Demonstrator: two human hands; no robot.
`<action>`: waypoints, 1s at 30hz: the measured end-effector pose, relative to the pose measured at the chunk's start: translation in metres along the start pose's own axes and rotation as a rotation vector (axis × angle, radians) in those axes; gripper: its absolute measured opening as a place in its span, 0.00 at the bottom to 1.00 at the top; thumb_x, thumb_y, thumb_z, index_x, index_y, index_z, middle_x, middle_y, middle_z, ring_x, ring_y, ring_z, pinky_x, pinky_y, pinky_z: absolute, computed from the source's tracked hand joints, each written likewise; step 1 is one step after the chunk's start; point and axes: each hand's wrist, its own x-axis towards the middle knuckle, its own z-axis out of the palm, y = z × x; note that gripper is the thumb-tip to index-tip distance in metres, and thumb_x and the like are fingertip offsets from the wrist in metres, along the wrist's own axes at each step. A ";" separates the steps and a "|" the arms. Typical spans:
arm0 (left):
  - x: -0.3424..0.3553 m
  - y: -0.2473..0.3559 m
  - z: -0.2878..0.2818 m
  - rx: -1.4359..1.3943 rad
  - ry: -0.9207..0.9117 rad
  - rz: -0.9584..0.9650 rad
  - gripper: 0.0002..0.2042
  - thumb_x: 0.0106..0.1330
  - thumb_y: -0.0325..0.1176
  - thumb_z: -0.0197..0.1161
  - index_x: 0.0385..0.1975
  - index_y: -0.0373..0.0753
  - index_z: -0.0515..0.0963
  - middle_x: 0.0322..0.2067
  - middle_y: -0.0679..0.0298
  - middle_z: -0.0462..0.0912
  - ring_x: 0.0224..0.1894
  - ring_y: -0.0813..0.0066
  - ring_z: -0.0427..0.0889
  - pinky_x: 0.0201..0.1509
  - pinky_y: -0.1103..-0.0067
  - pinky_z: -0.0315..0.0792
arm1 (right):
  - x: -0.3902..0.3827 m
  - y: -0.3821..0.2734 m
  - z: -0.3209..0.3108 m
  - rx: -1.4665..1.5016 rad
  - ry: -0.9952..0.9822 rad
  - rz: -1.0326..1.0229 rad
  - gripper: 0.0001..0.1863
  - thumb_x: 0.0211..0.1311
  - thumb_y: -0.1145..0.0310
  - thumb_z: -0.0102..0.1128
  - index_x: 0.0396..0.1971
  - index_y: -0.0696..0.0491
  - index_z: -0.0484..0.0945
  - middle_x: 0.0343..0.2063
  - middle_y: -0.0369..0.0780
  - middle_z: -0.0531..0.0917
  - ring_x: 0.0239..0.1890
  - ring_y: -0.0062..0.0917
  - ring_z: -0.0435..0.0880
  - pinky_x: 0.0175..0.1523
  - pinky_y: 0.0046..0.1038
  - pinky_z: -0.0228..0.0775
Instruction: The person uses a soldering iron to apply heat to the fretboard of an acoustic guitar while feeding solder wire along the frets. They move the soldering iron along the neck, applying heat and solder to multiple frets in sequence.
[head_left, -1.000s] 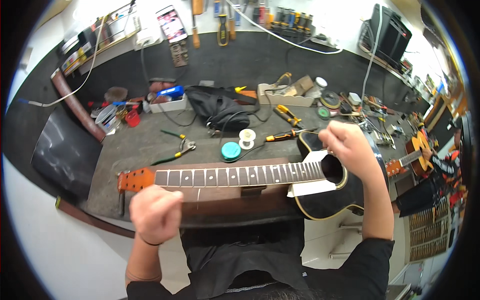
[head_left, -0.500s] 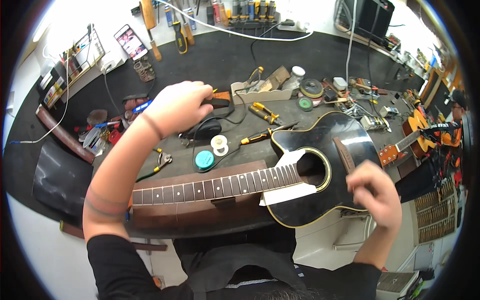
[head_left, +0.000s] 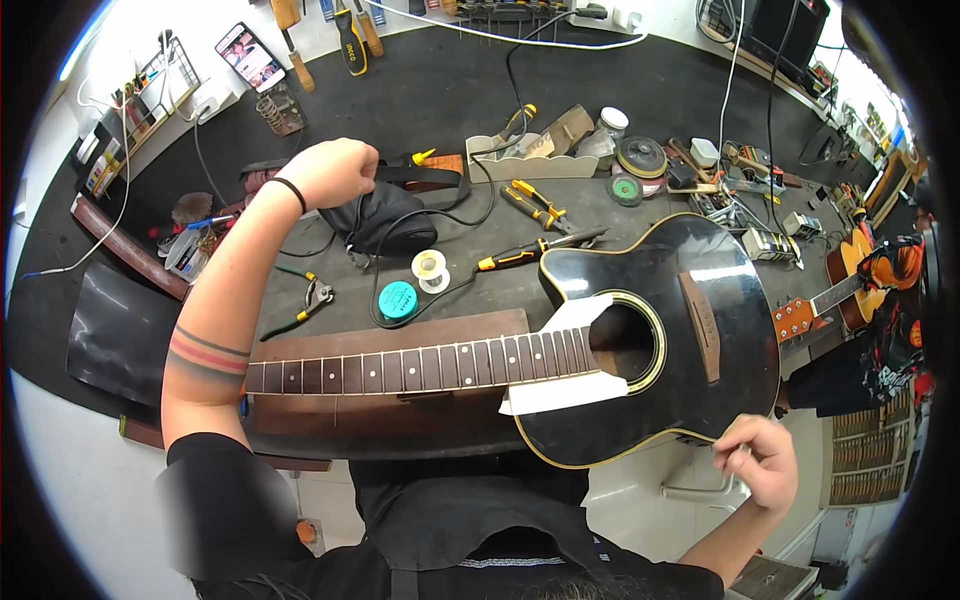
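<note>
A black acoustic guitar [head_left: 560, 420] lies on the bench, white tape [head_left: 560, 390] beside its fretboard [head_left: 420, 368], a brown bridge [head_left: 700, 320] right of the sound hole. My left hand [head_left: 330, 170] is raised near the black bag [head_left: 390, 230], fingers curled; what they hold, if anything, is hidden. My left forearm covers the guitar's headstock end. My right hand [head_left: 757, 460] is at the guitar's lower right edge, fingers pinched on something small I cannot make out. Below the neck lies a brown support [head_left: 380, 420].
Pliers [head_left: 315, 295], a soldering iron [head_left: 505, 258], a wire spool [head_left: 430, 270] and a teal tin [head_left: 397, 300] lie behind the guitar. An organiser box [head_left: 540, 165] and loose tools sit further back. A person [head_left: 850, 385] with another guitar is at the right.
My left hand has risen from the headstock to the back of the bench. My right hand has moved down from near the sound hole to the guitar's lower right edge.
</note>
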 end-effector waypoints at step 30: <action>0.067 0.140 0.133 -0.181 -0.032 0.311 0.14 0.80 0.40 0.70 0.50 0.34 0.83 0.52 0.46 0.91 0.57 0.39 0.91 0.61 0.50 0.83 | 0.142 0.031 0.110 -0.873 -0.144 -0.210 0.22 0.76 0.54 0.74 0.28 0.55 0.81 0.27 0.43 0.81 0.41 0.43 0.86 0.79 0.52 0.73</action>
